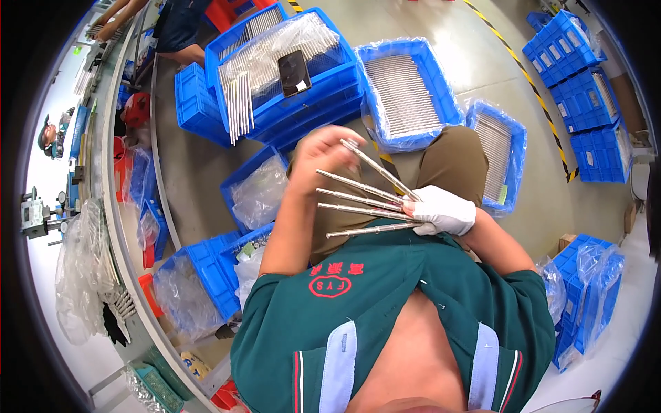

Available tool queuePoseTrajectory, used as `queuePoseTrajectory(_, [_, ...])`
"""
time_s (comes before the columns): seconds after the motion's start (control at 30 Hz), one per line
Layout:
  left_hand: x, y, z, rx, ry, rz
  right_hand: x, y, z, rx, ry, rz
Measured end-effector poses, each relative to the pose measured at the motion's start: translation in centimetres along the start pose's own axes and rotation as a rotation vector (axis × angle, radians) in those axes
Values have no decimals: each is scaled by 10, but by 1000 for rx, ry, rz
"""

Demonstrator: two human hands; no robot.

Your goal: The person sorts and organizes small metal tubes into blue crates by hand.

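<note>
Several thin silvery metal rods fan out over my lap, with small marks or grooves along their length. My right hand, in a white glove, is closed round their right-hand ends. Bare and blurred, my left hand is beside the free end of the uppermost rod. Its fingers are curved near that tip, but whether they grip it I cannot tell. Ahead of me, a blue crate holds many similar rods under clear plastic. A black phone lies on top of it, and some rods stick out at its near left corner.
Plastic-lined blue crates of rods stand on the floor ahead and to the right. Bag-filled crates are at my left, beside a long workbench. Stacked crates stand far right. Another person's arm reaches over the bench.
</note>
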State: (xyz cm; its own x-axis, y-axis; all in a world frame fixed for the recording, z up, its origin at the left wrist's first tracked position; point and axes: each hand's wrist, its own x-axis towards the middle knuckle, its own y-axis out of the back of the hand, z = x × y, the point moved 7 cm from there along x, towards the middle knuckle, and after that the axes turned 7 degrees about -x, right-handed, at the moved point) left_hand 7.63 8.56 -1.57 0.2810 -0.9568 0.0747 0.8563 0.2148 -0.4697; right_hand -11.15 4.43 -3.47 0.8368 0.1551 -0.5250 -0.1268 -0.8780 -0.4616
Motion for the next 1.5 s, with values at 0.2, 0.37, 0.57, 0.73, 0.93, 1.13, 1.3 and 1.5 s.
queuePoseTrajectory(0.2, [10,30,-1,-315,-142,212,3,-13,-5,346,270,-319])
queuePoseTrajectory(0.37, [11,8,-54,-782,57,230,4,10,-51,255,557,146])
queuePoseTrajectory(0.57, [24,-50,-76,-1186,133,116,20,21,-89,-25,896,423])
queuePoseTrajectory(0.73, [17,-47,-106,-996,299,471,10,31,-101,20,1019,678])
queuePoseTrajectory(0.93, [-9,-12,-124,-457,442,567,-21,64,-119,362,1150,628])
queuePoseTrajectory(1.13, [6,25,-61,422,-56,512,-1,90,-44,585,548,558])
queuePoseTrajectory(1.3, [33,21,-20,742,141,298,14,51,21,193,-26,-107])
queuePoseTrajectory(1.5, [54,-6,-6,768,85,163,27,2,25,439,115,-468])
